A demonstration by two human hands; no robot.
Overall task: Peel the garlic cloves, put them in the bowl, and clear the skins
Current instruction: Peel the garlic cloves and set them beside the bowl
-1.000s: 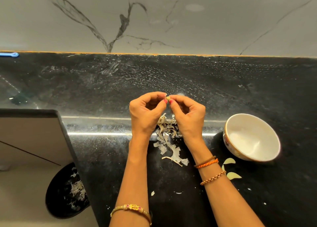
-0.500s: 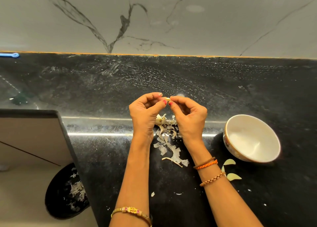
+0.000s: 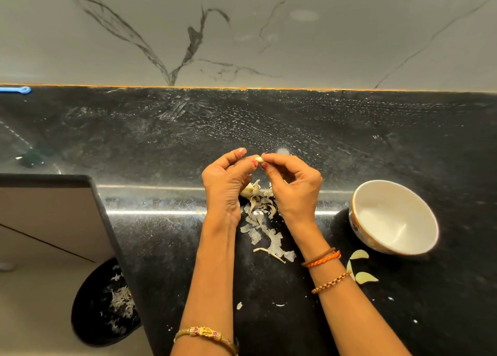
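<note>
Both hands are raised just above a dark, speckled tabletop (image 3: 269, 129), meeting at a small garlic clove (image 3: 259, 159) held between them. The left hand (image 3: 224, 183) has its fingers curled, with the thumb and a fingertip pinching the clove from the left; its index finger sticks up a little above the clove. The right hand (image 3: 293, 186) pinches the same clove from the right with its thumb and forefinger, the other fingers loosely curled below. Under the hands lies a heap of pale garlic skins (image 3: 259, 215), trailing toward the near edge, with a few small scraps scattered nearer the person. A whitish lump, perhaps more unpeeled garlic, shows just beside the left hand's palm at the top of the heap. A white bowl (image 3: 422, 237) stands on the tabletop to the right, apart from the hands, tilted in view so its inside shows. Just below the bowl, near the right wrist, lie peeled cloves (image 3: 364, 276), pale yellow, on the tabletop rather than in the bowl. The right wrist wears an orange cord and a beaded bracelet; the left forearm wears a gold bangle. Down at the left, below the tabletop's edge, a dark bin (image 3: 88, 318) holds more skins. A veined marble wall (image 3: 242, 32) rises behind.
</note>
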